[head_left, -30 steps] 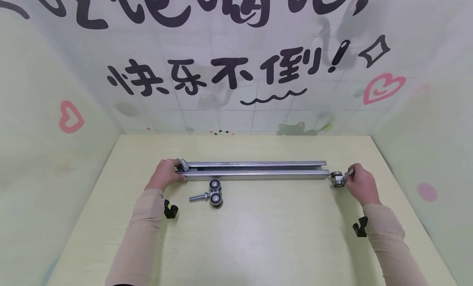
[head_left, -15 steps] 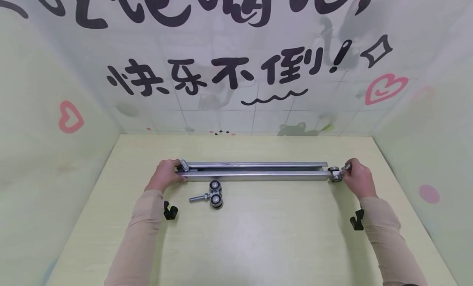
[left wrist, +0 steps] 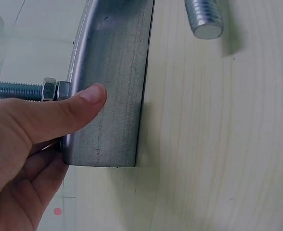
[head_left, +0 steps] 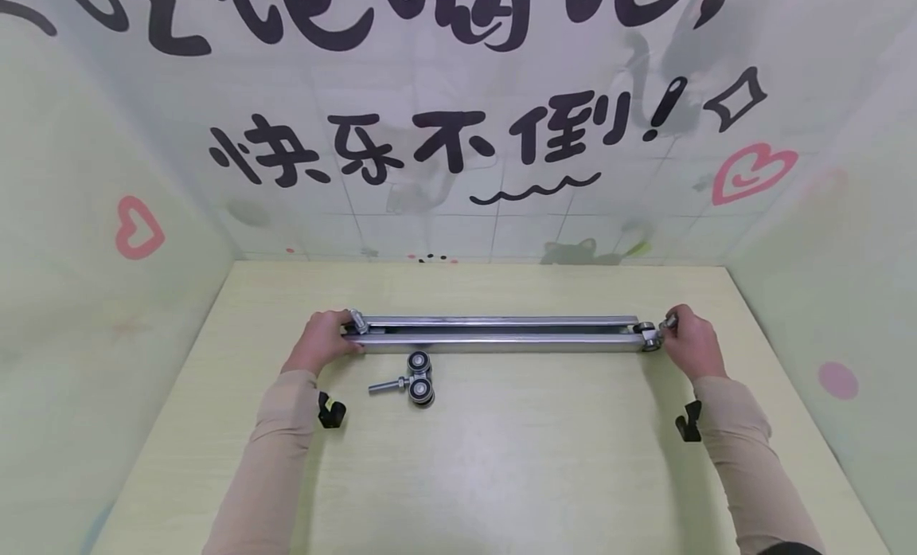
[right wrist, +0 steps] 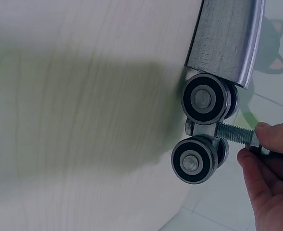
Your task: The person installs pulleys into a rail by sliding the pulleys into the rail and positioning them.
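A long metal rail (head_left: pixel 501 342) with a slot along its top lies across the table. My left hand (head_left: pixel 320 344) grips its left end, the thumb (left wrist: pixel 91 96) on the near side wall. Beside that thumb a threaded bolt with nuts (left wrist: pixel 49 90) sticks up out of the slot. At the other end, my right hand (head_left: pixel 693 344) pinches the bolt of a roller trolley (right wrist: pixel 201 127) between thumb and fingertips. The trolley's leading wheels (right wrist: pixel 202 98) sit right at the rail's open end; whether they have entered cannot be told. Another roller trolley (head_left: pixel 419 377) lies in front of the rail.
The loose trolley's bolt (left wrist: pixel 204 19) points left, close to my left forearm. A light wooden table (head_left: pixel 501 459) carries everything. Printed cloth walls (head_left: pixel 444 228) stand behind and at both sides.
My right hand has moved left and slightly away from me, bringing the trolley from just off the rail's right end up to its opening. My left hand has stayed on the rail.
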Demonstrator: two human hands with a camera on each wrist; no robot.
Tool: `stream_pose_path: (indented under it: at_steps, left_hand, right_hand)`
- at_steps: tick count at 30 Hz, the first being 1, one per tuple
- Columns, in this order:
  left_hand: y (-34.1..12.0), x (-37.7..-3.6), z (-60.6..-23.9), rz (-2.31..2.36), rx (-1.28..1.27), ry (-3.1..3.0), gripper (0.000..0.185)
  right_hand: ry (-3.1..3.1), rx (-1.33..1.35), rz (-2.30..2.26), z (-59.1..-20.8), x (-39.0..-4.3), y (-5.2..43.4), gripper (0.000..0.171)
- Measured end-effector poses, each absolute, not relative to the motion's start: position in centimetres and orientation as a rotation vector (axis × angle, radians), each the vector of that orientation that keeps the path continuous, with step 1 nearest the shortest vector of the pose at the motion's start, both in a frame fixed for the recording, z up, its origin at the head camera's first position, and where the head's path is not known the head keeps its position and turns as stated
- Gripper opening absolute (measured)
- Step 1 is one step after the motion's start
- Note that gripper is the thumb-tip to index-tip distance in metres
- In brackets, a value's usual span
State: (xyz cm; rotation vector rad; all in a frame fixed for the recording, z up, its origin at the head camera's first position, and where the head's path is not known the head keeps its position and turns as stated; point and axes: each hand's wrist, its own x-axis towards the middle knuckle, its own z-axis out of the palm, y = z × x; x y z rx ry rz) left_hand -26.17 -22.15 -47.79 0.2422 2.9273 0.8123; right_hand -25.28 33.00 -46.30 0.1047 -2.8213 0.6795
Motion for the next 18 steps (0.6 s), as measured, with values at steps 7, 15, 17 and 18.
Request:
stream_pose_path:
  at_steps: [7, 15, 17, 18]
  left_hand:
    - [-22.2, -26.2, -47.6, 0.8, 0.247, 2.939, 0.038]
    - [-22.2, -26.2, -47.6, 0.808, 0.261, 2.946, 0.037]
    - [-22.2, -26.2, -47.6, 0.809, 0.259, 2.948, 0.036]
    - [-22.2, -26.2, -47.6, 0.807, 0.256, 2.949, 0.036]
  right_hand:
    - [-2.817, 0.124, 0.678, -46.4, -25.8, 32.9, 0.016]
    - [-2.833, 0.121, 0.682, -46.8, -26.3, 32.9, 0.016]
    - [-2.841, 0.123, 0.678, -46.8, -26.4, 32.8, 0.016]
    - [-2.846, 0.125, 0.68, -46.8, -26.5, 32.7, 0.016]
